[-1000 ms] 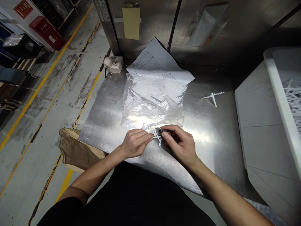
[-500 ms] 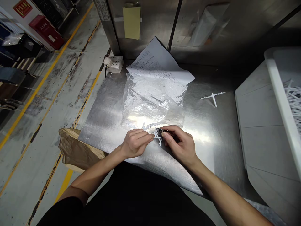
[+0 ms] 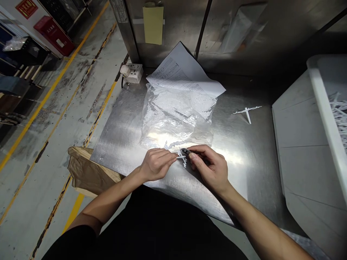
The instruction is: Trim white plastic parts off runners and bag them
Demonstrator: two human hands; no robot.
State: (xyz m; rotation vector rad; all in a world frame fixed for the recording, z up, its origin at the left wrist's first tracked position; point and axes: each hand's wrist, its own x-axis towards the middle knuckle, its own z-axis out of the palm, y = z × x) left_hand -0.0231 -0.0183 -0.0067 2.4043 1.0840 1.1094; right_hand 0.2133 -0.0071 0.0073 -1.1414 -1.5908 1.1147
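In the head view my left hand [image 3: 158, 164] is closed, pinching the stem of a white branched plastic sprue [image 3: 183, 158] between thumb and fingertips. My right hand [image 3: 211, 164] is wrapped round a small dark hand tool that looks like nippers [image 3: 186, 151]. The tool's tip points left, close to the sprue's upper end; whether they touch I cannot tell. Beyond both hands lies a clear plastic bag [image 3: 179, 117] with many tiny white pieces in it. Most of the tool is hidden in my right hand.
A printed sheet [image 3: 187, 74] covers the bag's far edge on the metal table [image 3: 111, 133]. Another white sprue [image 3: 247, 111] lies to the right. A large white bin [image 3: 303, 144] holding many sprues stands at the right. A power socket [image 3: 134, 74] sits at the back left corner.
My right hand has shifted slightly right, and the tool's tip now shows more clearly, apart from the sprue's middle. The sprue has tilted a little in my left hand.
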